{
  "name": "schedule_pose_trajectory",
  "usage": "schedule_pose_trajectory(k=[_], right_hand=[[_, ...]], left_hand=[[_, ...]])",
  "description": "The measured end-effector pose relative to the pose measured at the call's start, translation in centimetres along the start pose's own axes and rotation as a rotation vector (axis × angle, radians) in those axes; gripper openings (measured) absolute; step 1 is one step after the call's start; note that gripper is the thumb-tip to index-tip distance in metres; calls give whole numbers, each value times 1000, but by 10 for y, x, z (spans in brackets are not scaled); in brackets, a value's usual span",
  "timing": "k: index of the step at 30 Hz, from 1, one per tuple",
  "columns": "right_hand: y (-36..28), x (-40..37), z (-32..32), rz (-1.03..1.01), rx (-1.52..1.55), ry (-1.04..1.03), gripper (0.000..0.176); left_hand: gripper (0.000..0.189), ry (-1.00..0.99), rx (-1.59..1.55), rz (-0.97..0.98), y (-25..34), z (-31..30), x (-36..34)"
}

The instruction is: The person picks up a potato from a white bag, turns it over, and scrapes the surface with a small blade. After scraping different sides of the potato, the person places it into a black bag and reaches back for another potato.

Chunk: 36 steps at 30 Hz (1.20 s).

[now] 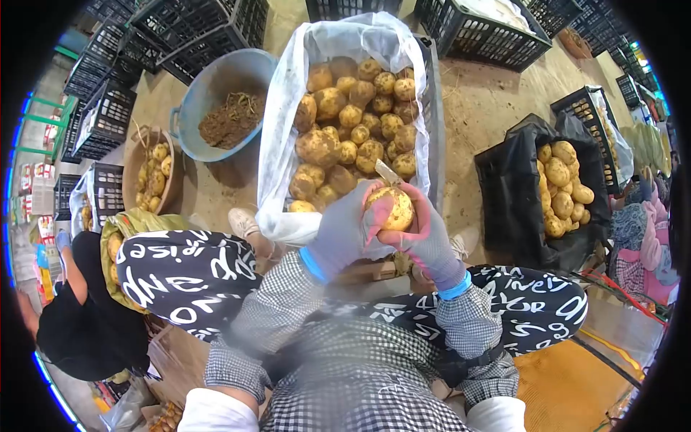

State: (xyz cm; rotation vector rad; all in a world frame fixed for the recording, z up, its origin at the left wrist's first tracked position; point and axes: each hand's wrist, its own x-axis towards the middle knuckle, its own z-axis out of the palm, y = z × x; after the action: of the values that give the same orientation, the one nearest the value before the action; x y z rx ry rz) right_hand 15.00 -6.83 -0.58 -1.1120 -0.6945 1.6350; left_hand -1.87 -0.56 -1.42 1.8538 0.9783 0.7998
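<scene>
A round yellow potato sits between my two hands, in front of my body. My left hand, in a grey and pink glove, is closed around its left side. From the right, my right hand, gloved alike, wraps the potato with its fingers. A narrow pale strip sticks up at the potato's top edge; what it is does not show. Just beyond my hands stands a crate lined with a white sheet, filled with soil-marked potatoes.
Left of the crate are a blue tub with soil and a brown basket of potatoes. On the right stands a black-lined crate of potatoes. Black crates stand behind. A person in black is at the left.
</scene>
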Motion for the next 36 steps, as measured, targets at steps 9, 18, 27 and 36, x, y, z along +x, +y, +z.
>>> schedule_pose_trajectory(k=[9,18,27,36], right_hand=[[5,11,-6,-183,109,23,100],[-20,15,-24,-187,34,264,67],[-113,-60,-112,-565,597,182,39],[-312,-249,-209,-1477,123,558,27]], left_hand=[[37,-58,-381,-135,-5,-5,12],[55,87,-57,-186,-48,-14,41],[63,-919,595,-279,-106,87,84],[49,-592,496,-274,-250,168,87]])
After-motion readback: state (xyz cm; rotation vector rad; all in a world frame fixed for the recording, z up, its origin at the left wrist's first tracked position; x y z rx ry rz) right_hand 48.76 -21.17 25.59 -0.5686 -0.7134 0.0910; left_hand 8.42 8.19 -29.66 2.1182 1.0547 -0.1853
